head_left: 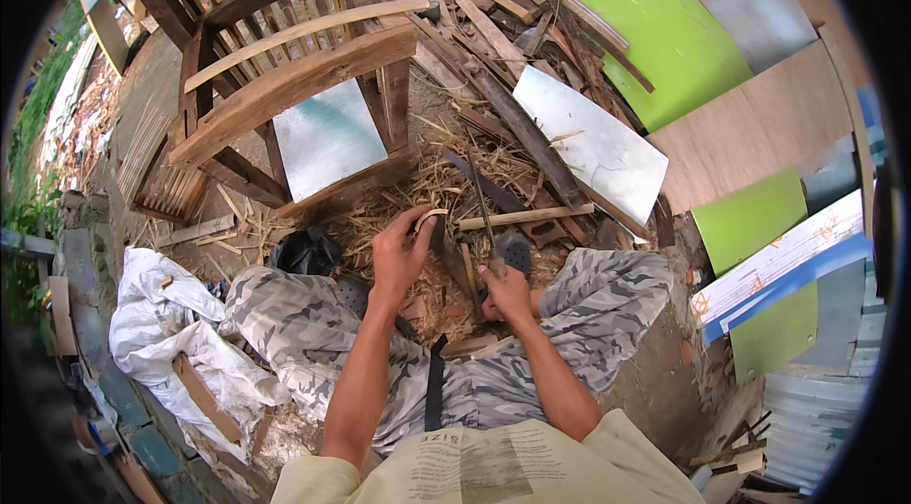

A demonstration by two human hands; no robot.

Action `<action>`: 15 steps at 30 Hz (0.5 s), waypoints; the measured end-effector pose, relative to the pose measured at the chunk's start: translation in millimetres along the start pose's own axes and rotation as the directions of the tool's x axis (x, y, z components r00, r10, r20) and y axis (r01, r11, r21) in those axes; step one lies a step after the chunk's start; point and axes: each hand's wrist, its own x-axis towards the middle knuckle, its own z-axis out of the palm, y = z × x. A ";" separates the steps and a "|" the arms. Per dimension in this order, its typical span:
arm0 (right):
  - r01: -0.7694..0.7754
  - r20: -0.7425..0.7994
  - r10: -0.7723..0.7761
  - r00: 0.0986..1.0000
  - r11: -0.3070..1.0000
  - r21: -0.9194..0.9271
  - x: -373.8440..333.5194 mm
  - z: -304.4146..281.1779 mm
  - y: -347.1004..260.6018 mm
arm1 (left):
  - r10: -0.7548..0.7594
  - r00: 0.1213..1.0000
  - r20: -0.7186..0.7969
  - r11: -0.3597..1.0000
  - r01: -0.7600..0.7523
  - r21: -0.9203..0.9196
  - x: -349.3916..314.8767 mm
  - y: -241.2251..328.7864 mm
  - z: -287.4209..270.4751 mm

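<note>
Centred in the frame, the left hand pinches a pale strip and the right hand grasps a knife-like tool, apart from it; shavings above suggest considerable cutting done, with the strip's finishing apparently left.

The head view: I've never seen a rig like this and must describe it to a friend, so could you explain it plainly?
There is no machine, just a person's bare hands. A wide fisheye camera worn on the head looks down, so straight edges bend. The left hand holds a small pale strip; the right hand grips a long, thin tool by its handle. Shavings and scrap wood litter the ground ahead, with a slatted wooden chair beyond, to the left.
</note>
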 end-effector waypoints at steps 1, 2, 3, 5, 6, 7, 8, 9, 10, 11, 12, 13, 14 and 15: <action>-0.036 0.019 0.036 0.999 0.999 0.009 1.6 -0.4 -2.9 | 0.025 1.000 -0.006 1.000 -0.025 0.006 0.1 0.2 0.5; -0.072 0.038 0.072 0.997 0.997 0.018 2.6 0.2 -6.0 | 0.051 0.999 -0.011 0.999 -0.051 0.012 0.0 0.7 1.0; -0.109 0.056 0.108 0.993 0.994 0.026 3.3 0.9 -9.2 | 0.066 0.998 -0.012 0.998 -0.066 0.010 -0.3 1.4 1.6; -0.119 0.078 0.113 0.991 0.990 0.082 1.5 -4.3 -30.6 | 0.098 0.995 -0.013 0.995 -0.098 0.004 -1.9 2.6 3.8; -0.123 0.089 0.113 0.990 0.986 0.112 0.3 -7.0 -43.9 | 0.075 0.997 -0.004 0.997 -0.075 -0.007 -2.7 3.3 4.2; -0.145 0.111 0.128 0.986 0.976 0.165 0.1 -10.9 -54.0 | 0.056 0.998 0.009 0.998 -0.056 -0.024 -2.6 6.7 6.4; -0.102 0.092 0.085 0.992 0.975 0.198 1.3 -11.7 -59.8 | 0.038 0.999 0.025 0.999 -0.037 -0.039 -3.0 10.6 9.4; -0.058 0.071 0.042 0.997 0.972 0.229 2.5 -12.0 -64.6 | -0.023 0.999 0.040 0.998 0.025 -0.053 -4.8 14.8 11.7; -0.008 0.045 -0.004 0.999 0.966 0.259 4.8 -14.3 -71.4 | -0.056 0.997 0.044 0.995 0.059 -0.076 -5.1 18.3 14.9; 0.011 0.055 -0.026 0.998 0.966 0.260 3.1 -21.1 -84.9 | -0.090 0.995 0.051 0.991 0.095 -0.099 -6.3 20.2 17.0; 0.046 0.036 -0.058 0.998 0.961 0.272 2.0 -23.0 -93.3 | -0.125 0.990 0.060 0.984 0.131 -0.122 -7.9 22.3 19.3; 0.086 0.011 -0.093 0.996 0.954 0.286 2.9 -23.6 -102.2 | -0.138 0.989 0.059 0.981 0.144 -0.130 -8.3 26.4 21.3; 0.122 -0.008 -0.126 0.992 0.947 0.296 6.0 -22.6 -108.6 | -0.151 0.987 0.057 0.978 0.157 -0.138 -10.0 26.5 23.1; 0.131 -0.012 -0.133 0.991 0.951 0.279 8.7 -22.3 -112.0 | -0.165 0.985 0.055 0.974 0.171 -0.146 -12.4 25.8 25.0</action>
